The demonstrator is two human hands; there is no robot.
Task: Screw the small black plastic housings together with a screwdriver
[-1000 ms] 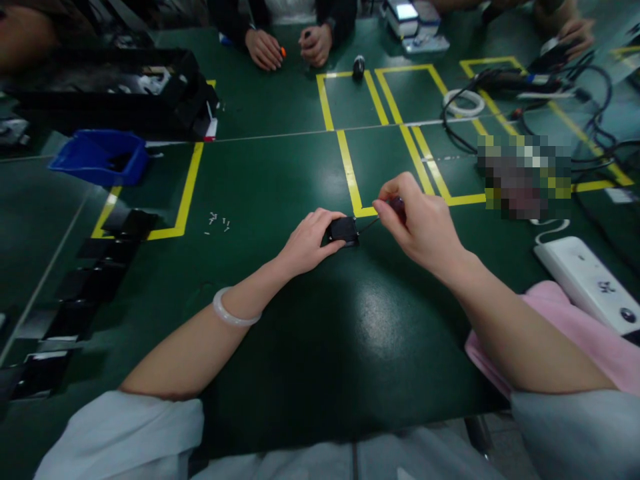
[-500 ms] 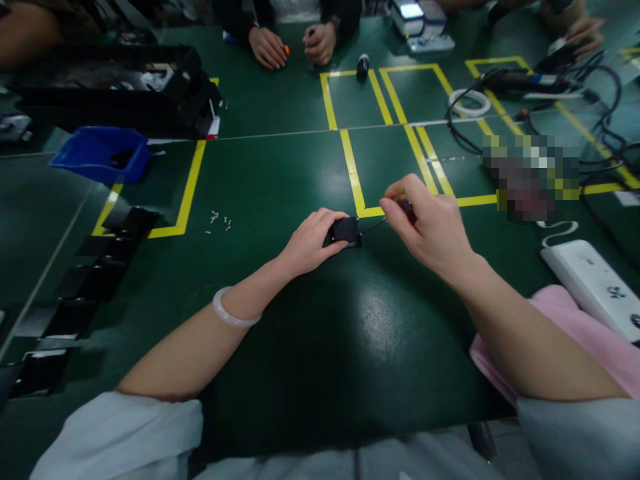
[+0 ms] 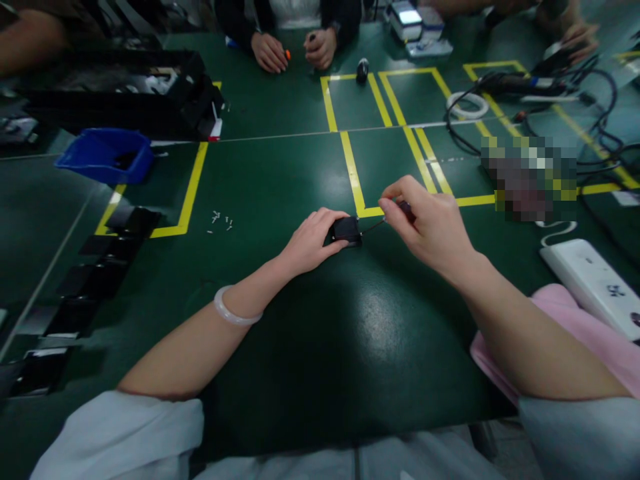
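A small black box-shaped part [image 3: 347, 230] lies on the green table [image 3: 280, 347], gripped between the thumb and fingers of my left hand [image 3: 315, 242]. My right hand [image 3: 425, 223] is closed around the dark handle of a screwdriver [image 3: 373, 227]. Its thin shaft points left, and the tip meets the right side of the black part. Several small screws [image 3: 216, 217] lie loose on the table to the left of my left hand.
At the left are a row of black parts [image 3: 103, 273], a blue bin [image 3: 107, 157] and a black crate [image 3: 120, 100]. A white power strip [image 3: 593, 283] and pink cloth [image 3: 570, 320] lie right, cables behind. Another person's hands [image 3: 270, 52] rest across the table.
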